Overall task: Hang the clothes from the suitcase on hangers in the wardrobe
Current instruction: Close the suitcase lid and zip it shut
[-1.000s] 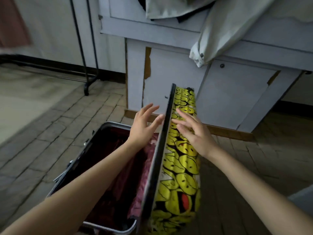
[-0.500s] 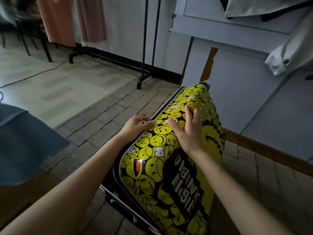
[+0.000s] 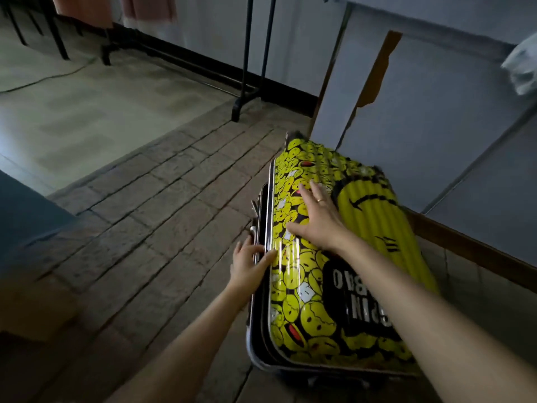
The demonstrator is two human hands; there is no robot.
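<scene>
A yellow suitcase (image 3: 313, 309) covered in smiley faces lies on the tiled floor at the lower right, its lid down on the dark lower shell. My right hand (image 3: 318, 218) lies flat on the lid with straight fingers. My left hand (image 3: 250, 264) touches the suitcase's left edge at the seam, its fingers stretched along the metal rim. The inside of the suitcase and any clothes in it are hidden.
A white wardrobe (image 3: 430, 112) stands right behind the suitcase. A black clothes rail (image 3: 247, 56) rises at the top centre, with pink garments (image 3: 84, 10) hanging at the top left. Blue fabric (image 3: 26, 222) shows at the left edge.
The suitcase lid has come down from upright to lying on the lower shell. My right hand stayed on the lid; my left hand slid down to the side seam.
</scene>
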